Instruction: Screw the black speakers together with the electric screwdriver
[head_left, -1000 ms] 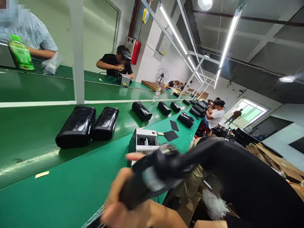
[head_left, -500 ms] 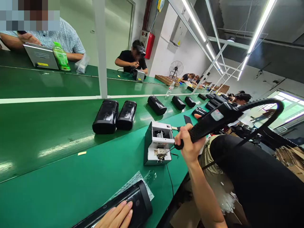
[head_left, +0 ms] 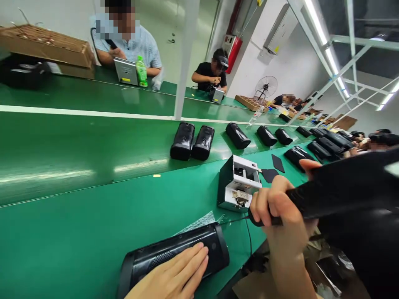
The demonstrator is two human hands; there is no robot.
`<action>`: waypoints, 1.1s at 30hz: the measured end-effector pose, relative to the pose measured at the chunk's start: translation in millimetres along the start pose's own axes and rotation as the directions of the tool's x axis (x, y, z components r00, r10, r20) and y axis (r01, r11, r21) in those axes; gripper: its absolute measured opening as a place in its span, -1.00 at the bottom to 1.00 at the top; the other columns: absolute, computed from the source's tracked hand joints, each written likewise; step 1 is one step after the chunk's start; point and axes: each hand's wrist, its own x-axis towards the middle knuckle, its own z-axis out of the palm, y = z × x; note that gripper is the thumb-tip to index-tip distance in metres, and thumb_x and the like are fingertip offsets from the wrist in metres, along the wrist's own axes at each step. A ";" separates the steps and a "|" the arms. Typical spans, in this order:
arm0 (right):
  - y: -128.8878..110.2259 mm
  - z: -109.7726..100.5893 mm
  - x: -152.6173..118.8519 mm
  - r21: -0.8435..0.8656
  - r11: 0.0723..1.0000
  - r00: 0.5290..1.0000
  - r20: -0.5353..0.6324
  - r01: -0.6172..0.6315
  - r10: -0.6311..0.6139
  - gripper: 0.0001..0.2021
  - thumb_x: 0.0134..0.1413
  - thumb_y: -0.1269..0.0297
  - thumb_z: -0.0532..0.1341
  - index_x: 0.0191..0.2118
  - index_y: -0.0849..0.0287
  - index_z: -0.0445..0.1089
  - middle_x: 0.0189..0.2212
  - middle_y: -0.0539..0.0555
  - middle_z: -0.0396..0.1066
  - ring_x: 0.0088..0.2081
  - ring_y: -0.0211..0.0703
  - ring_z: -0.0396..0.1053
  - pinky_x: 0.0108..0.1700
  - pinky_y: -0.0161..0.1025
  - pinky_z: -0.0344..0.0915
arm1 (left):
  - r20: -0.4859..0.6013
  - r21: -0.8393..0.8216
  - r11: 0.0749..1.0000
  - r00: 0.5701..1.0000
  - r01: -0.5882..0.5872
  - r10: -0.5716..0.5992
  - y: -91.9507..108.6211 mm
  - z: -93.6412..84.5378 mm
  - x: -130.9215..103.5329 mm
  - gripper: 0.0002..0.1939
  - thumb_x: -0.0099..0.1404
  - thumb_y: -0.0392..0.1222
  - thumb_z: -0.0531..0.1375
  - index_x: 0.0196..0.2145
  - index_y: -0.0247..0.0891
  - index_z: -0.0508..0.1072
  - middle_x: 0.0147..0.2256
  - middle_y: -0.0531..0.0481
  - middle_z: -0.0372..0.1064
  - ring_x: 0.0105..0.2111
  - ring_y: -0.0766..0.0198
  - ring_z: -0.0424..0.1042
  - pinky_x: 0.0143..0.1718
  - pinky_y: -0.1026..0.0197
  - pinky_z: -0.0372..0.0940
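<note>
Two hands at work: our left hand (head_left: 174,276) lies flat, fingers spread, on a black speaker (head_left: 174,255) lying on its side at the near edge of the green surface (head_left: 77,232); our right hand (head_left: 280,211) has its fingers closed around a black electric screwdriver (head_left: 339,189), its tip just beside the grey screw feeder box (head_left: 238,182); two more speakers (head_left: 191,141) lie on the conveyor belt (head_left: 62,145) beyond.

Both hands are bare, without gloves, rings or watch: the left hand (head_left: 174,276) shows short, unpainted nails, and the right hand (head_left: 280,216) has a sleeveless forearm.
</note>
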 end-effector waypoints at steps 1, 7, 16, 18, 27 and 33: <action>-5.5 14.0 -0.8 0.030 1.000 0.999 0.050 -0.008 0.007 -0.56 0.44 0.30 0.35 0.27 -0.22 0.27 -0.53 -0.24 0.26 -0.68 -0.33 0.14 -0.60 -0.33 0.28 | -0.010 -0.012 1.000 1.000 0.003 -0.003 0.2 -1.8 2.0 -0.65 0.52 -0.15 0.17 0.12 -0.05 0.67 0.17 0.21 0.61 0.16 0.37 0.53 0.16 0.33 0.47; 12.4 71.5 -6.9 0.134 0.986 0.948 0.313 -0.097 0.050 -0.55 0.47 0.30 0.31 0.25 -0.41 0.26 -0.48 -0.21 0.23 -0.67 -0.28 0.08 -0.62 -0.26 0.17 | -0.029 -0.046 0.999 1.000 -0.004 0.003 3.8 7.8 -1.9 -0.66 0.54 -0.16 0.15 0.11 -0.13 0.68 0.17 0.15 0.61 0.18 0.32 0.55 0.23 0.33 0.45; 21.7 108.4 -15.5 0.244 0.956 0.942 0.327 -0.161 0.076 -0.53 0.46 0.33 0.33 0.25 -0.34 0.19 -0.46 -0.25 0.24 -0.66 -0.29 0.06 -0.61 -0.27 0.17 | -0.021 -0.107 0.994 1.000 -0.006 0.003 6.4 12.3 -2.8 -0.69 0.53 -0.16 0.22 0.13 -0.18 0.65 0.19 0.13 0.60 0.20 0.29 0.53 0.31 0.30 0.41; 24.9 117.0 -17.6 0.272 0.942 0.935 0.341 -0.198 0.098 -0.52 0.45 0.34 0.35 0.24 -0.30 0.17 -0.45 -0.26 0.26 -0.65 -0.31 0.09 -0.60 -0.29 0.19 | -0.037 -0.109 0.994 0.999 0.008 -0.012 6.8 12.4 -3.2 -0.70 0.54 -0.19 0.20 0.10 -0.19 0.66 0.17 0.12 0.61 0.18 0.29 0.54 0.30 0.31 0.42; 38.6 127.5 -20.2 0.242 0.946 0.921 0.373 -0.216 0.115 -0.85 0.44 0.33 0.35 -0.03 -0.11 0.43 -0.48 -0.20 0.19 -0.65 -0.33 0.09 -0.62 -0.27 0.19 | -0.087 -0.130 0.991 0.996 0.015 -0.027 8.3 11.8 -1.7 -0.73 0.54 -0.18 0.24 0.08 -0.29 0.65 0.15 0.03 0.62 0.15 0.26 0.56 0.29 0.27 0.44; 41.4 128.3 -23.8 0.223 0.951 0.919 0.375 -0.216 0.121 -0.83 0.38 0.32 0.38 -0.25 0.05 0.40 -0.45 -0.17 0.23 -0.65 -0.38 0.14 -0.64 -0.32 0.25 | -0.074 -0.137 0.990 0.997 0.019 -0.029 6.8 11.6 -3.1 -0.71 0.56 -0.18 0.21 0.10 -0.30 0.64 0.07 0.07 0.66 0.11 0.24 0.56 0.27 0.29 0.43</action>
